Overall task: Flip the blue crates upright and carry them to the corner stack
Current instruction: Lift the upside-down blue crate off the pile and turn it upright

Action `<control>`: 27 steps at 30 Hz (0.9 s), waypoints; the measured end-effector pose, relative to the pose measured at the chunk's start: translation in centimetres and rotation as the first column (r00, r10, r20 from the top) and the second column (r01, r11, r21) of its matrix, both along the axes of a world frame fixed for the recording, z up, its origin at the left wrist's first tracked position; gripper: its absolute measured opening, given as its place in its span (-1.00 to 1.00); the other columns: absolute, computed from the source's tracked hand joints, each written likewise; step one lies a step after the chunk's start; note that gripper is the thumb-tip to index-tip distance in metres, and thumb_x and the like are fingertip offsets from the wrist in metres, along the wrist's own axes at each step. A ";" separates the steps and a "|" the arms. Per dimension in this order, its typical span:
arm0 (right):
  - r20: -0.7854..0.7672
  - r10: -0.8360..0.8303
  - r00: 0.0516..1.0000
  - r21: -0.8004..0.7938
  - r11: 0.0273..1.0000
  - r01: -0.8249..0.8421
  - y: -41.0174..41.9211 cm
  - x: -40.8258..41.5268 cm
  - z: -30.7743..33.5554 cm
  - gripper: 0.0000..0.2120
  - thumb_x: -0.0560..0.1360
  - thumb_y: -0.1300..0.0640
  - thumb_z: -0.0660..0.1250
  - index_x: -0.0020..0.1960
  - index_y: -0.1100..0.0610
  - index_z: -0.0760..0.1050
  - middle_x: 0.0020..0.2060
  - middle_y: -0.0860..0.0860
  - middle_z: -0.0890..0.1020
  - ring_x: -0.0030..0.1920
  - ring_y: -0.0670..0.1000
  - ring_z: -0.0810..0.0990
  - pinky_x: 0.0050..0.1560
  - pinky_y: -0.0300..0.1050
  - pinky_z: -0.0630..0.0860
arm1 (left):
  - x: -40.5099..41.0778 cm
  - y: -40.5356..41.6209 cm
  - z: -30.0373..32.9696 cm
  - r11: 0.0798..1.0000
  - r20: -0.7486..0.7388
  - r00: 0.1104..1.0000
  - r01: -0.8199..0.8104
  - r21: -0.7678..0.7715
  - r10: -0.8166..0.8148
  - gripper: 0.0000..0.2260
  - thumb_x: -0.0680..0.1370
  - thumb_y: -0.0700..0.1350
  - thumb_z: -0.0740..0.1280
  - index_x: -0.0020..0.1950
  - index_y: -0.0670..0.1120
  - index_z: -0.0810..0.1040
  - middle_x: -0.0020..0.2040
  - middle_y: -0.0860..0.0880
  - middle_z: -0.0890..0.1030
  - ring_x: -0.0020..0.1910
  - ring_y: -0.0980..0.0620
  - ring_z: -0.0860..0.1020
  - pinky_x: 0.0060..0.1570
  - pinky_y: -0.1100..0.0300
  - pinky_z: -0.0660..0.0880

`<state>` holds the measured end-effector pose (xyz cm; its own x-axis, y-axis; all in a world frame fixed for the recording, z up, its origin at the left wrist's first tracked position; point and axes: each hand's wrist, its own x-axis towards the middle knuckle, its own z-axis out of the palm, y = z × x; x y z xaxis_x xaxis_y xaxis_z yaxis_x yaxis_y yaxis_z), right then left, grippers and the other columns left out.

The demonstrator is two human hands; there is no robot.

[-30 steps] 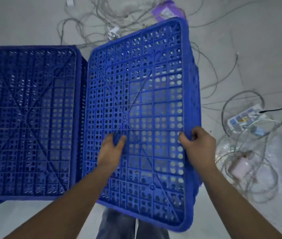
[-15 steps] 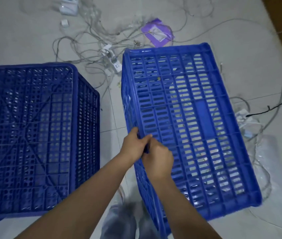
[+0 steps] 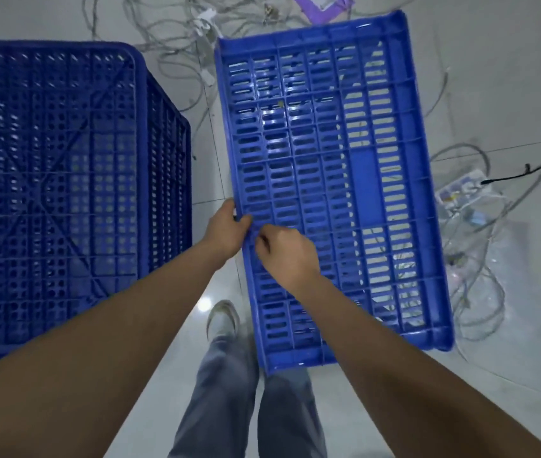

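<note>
Two blue slotted plastic crates are in the head view. The right crate (image 3: 335,180) stands tipped on its side, its long slotted wall facing up at me. Both hands hold its near left edge: my left hand (image 3: 228,228) grips the rim from the outside, and my right hand (image 3: 287,251) grips the same edge just beside it, fingers curled into the slots. The left crate (image 3: 54,180) sits upside down on the floor, its perforated bottom facing up, untouched.
Tangled grey cables (image 3: 180,44) and a power strip lie on the white tiled floor beyond the crates. More cables and small devices (image 3: 470,200) lie to the right. A purple packet (image 3: 322,4) is at the top. My legs and shoe (image 3: 223,319) are between the crates.
The right crate rolled from bottom-up onto its side. My right hand left the crate's right edge and joined my left hand on the near left edge. The view shifted slightly.
</note>
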<state>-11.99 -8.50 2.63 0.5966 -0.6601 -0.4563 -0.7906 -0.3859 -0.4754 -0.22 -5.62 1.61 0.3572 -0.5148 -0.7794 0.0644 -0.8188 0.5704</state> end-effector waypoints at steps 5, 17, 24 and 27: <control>0.070 -0.368 0.927 -0.130 0.918 0.374 -5.6 -6.0 2.3 -0.67 0.55 0.18 0.26 0.28 0.26 0.43 0.19 0.19 0.54 0.15 0.17 0.52 0.07 0.03 0.49 | -1.4 0.6 1.7 1.000 0.185 0.983 0.021 -0.001 -0.020 -0.59 0.60 -0.19 0.23 0.44 -0.17 0.28 -0.01 -0.05 0.48 -0.06 -0.02 0.50 -0.06 0.14 0.49; -0.140 -0.860 0.491 0.241 0.451 0.859 -12.6 -15.2 1.9 -0.32 0.54 -0.06 0.27 0.48 0.34 0.19 0.45 0.24 0.32 0.42 0.25 0.32 0.35 0.07 0.30 | -3.0 2.8 0.5 0.988 0.372 0.922 0.142 -0.061 -0.109 -0.55 0.60 -0.33 0.14 0.46 -0.03 0.37 0.13 -0.08 0.59 -0.08 -0.03 0.54 -0.09 0.18 0.48; 0.005 -0.772 0.636 0.242 0.618 0.748 -10.0 -14.1 3.3 -0.30 0.29 -0.32 0.37 -0.21 0.39 0.41 -0.27 0.38 0.46 -0.24 0.23 0.52 -0.19 0.06 0.44 | -0.9 4.3 0.6 0.990 0.473 0.870 0.107 0.090 -0.137 -0.53 0.59 -0.37 0.09 0.42 0.02 0.37 -0.34 -0.06 0.41 -0.47 0.02 0.29 -0.53 0.19 0.23; 0.101 -0.735 0.670 0.182 0.676 0.714 -8.5 -12.7 3.5 -0.54 0.49 -0.05 0.36 -0.36 0.21 0.26 -0.46 0.13 0.25 -0.43 0.05 0.23 -0.34 -0.13 0.19 | 0.9 4.9 0.3 0.968 0.444 0.864 0.169 0.184 -0.235 -0.52 0.57 -0.40 0.08 0.42 0.00 0.33 -0.36 -0.09 0.37 -0.48 -0.01 0.26 -0.51 0.17 0.20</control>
